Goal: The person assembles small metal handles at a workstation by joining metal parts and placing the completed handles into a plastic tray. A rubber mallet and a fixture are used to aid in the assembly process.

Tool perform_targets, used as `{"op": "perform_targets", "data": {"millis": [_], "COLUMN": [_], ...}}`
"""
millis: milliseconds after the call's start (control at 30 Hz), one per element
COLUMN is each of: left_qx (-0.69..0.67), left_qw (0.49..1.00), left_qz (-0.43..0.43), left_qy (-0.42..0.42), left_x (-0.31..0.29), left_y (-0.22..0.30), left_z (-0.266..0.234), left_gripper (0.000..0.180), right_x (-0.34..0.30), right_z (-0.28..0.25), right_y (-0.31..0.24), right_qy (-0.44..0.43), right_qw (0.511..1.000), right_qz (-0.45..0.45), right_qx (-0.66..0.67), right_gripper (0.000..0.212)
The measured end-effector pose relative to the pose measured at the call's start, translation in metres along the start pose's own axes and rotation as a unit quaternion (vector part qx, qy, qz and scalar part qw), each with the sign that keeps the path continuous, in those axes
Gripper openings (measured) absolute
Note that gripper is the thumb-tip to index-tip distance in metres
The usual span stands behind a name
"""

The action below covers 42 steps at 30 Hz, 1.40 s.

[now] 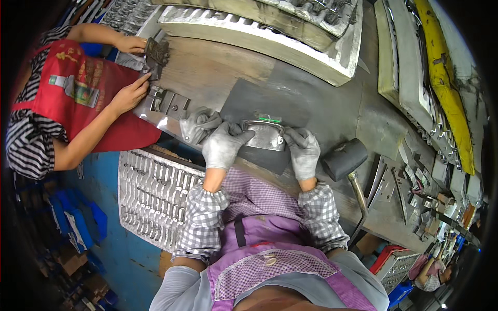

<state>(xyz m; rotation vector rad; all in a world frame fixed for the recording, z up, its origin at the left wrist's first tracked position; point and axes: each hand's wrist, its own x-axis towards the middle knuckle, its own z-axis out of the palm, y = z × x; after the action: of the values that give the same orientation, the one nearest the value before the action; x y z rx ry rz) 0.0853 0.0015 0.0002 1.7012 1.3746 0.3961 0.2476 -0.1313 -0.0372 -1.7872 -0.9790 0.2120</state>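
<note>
Both my hands wear grey work gloves. Between them is a shiny curved metal piece [265, 138] with a raised, handle-like rim, above a dark mat [244, 98] on the bench. My left hand [222, 146] pinches its left end, thumb along the near face. At the other end, my right hand [303, 151] grips its right corner between thumb and fingers. A small bright green strip [270, 119] shows just behind the piece's far edge; whether it is attached I cannot tell. A crumpled grey glove [199, 124] lies beside my left hand.
A black-headed mallet [345, 158] rests right of my right hand. A metal fixture [169, 102] sits at left. Across the bench stand pale trays [249, 39] of metal parts; another tray [150, 194] is lower left. A co-worker's hand [129, 94] touches a metal block. Metal strips [399, 192] lie right.
</note>
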Motion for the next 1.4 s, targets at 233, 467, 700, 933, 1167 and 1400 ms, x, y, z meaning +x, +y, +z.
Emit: {"op": "perform_targets", "data": {"millis": [233,467,700,933,1167,1400], "left_qx": [-0.006,0.037,0.047,-0.379,0.253,0.167], "left_qw": [1.000,0.999,0.998,0.912,0.877,0.792], "left_qz": [0.003,0.008,0.044,-0.074,-0.285,-0.328], "left_qy": [0.007,-0.002,0.023,-0.142,0.294,0.488], "left_x": [0.000,-0.005,-0.036,-0.139,-0.227,-0.162], "left_y": [-0.001,-0.006,-0.045,-0.074,-0.493,-0.631], "left_z": [0.008,0.009,-0.018,-0.065,-0.230,-0.396], "left_gripper": [0.037,0.039,0.042,0.048,0.042,0.028], "right_x": [0.013,0.009,-0.019,-0.113,-0.120,-0.130], "right_z": [-0.019,-0.026,-0.001,0.005,0.019,0.046], "right_y": [-0.011,-0.004,-0.031,-0.108,-0.088,-0.077], "right_qy": [-0.063,-0.117,-0.113,-0.164,-0.127,-0.103], "right_qw": [0.973,0.988,0.991,0.927,0.984,0.947], "right_qz": [0.146,0.079,-0.026,-0.295,-0.042,-0.109], "right_qx": [0.169,0.057,-0.070,-0.164,-0.118,-0.283], "right_gripper": [0.028,0.044,0.041,0.021,0.020,0.023]}}
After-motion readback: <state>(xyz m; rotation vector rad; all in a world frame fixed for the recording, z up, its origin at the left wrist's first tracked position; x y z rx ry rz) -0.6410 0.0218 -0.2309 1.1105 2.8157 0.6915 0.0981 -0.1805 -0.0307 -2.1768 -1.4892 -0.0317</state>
